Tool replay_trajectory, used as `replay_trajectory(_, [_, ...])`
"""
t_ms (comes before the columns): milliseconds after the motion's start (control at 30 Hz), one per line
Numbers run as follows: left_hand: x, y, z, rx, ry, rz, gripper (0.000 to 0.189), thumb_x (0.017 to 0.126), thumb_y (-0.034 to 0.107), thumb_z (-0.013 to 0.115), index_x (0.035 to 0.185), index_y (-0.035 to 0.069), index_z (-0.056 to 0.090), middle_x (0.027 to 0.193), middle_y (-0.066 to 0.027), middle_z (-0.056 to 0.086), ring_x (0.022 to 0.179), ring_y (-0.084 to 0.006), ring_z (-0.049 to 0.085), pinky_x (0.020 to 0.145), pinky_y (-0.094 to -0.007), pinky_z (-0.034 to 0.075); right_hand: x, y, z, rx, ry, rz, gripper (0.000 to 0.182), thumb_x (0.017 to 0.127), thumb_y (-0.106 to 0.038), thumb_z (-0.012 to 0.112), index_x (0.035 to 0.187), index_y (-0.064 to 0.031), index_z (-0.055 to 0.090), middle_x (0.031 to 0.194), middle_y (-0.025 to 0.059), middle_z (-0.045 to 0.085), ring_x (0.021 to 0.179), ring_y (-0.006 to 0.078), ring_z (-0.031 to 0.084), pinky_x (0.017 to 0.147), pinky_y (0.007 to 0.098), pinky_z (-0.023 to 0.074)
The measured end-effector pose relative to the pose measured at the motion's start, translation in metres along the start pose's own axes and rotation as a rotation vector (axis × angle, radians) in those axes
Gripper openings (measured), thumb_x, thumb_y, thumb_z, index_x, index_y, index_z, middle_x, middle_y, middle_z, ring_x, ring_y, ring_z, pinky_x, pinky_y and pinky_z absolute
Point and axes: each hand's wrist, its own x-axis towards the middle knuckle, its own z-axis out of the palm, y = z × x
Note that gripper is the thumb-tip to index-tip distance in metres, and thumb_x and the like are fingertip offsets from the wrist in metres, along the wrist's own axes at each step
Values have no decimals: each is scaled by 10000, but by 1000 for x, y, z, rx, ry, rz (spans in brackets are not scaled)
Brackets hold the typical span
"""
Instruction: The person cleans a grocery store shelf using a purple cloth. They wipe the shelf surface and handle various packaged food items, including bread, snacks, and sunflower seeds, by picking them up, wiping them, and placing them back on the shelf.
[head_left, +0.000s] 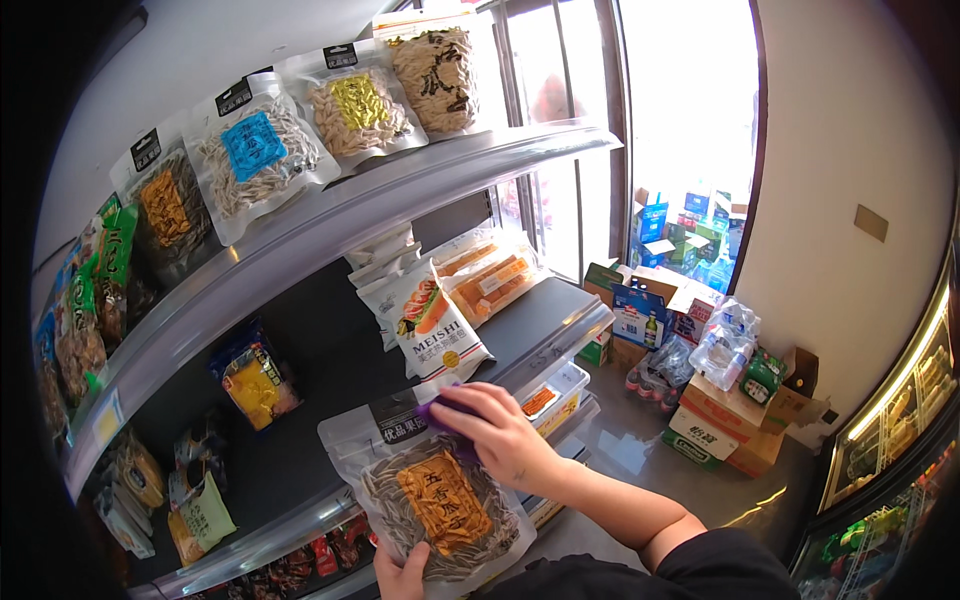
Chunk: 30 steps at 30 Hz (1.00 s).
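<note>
A clear plastic bag of striped sunflower seeds (375, 480) with an orange inner packet (442, 502) is tilted up before me. My left hand (403, 574) grips its lower edge, thumb on the front. My right hand (487, 431) presses a purple cloth (469, 450) against the bag's upper right part; the fingers cover much of the cloth. Just beyond that hand, a white bread package (442, 330) with a hot dog picture stands on the middle shelf (555, 300).
Seed bags (259, 150) line the upper shelf (360, 195). A blue-and-yellow snack packet (255, 379) lies deeper on the middle shelf. Cardboard boxes (712, 420) and shrink-wrapped bottles (724, 337) are stacked on the floor near a bright glass doorway. A lit drinks cooler (892, 420) stands at right.
</note>
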Motion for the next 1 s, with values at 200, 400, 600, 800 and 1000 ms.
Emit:
replay_trajectory(200, [8,-10,-7,-202,142,86,461,939,106,608,1371,11,477,1243,-86,594,1055,-199,585,842,-307,494,-17,-35,10,217,-106,-186,505,785,12,569,1282,-76,593,1358,128,516,1248,313,484,1027,417,388])
replay_trajectory(400, [7,-3,-16,-200,188,146,501,959,132,596,1416,13,428,1297,-93,567,1118,-215,560,914,-338,472,-22,-38,7,286,-346,-364,479,834,-65,609,1312,-90,579,1407,121,500,1276,289,485,1003,417,416])
replay_trajectory(600, [3,7,-10,76,-39,81,461,957,147,621,1369,-4,481,1300,-76,578,1126,-187,553,915,-318,442,12,-5,11,41,-127,-111,576,766,-2,616,1332,-73,539,1390,143,463,1269,338,441,1032,458,406])
replay_trajectory(800, [-4,6,-4,35,-49,-33,516,927,168,661,1374,-2,466,1288,-75,565,1081,-183,556,881,-308,462,23,-37,25,198,-199,-197,557,784,-35,606,1335,-71,528,1419,144,441,1305,356,415,1059,469,381])
replay_trajectory(1000, [-6,5,-11,-204,183,-14,508,945,202,635,1377,-8,470,1276,-94,564,1070,-197,569,874,-310,479,-12,-47,21,230,-329,-355,467,836,-110,568,1303,-111,566,1466,107,429,1352,287,396,1018,421,386])
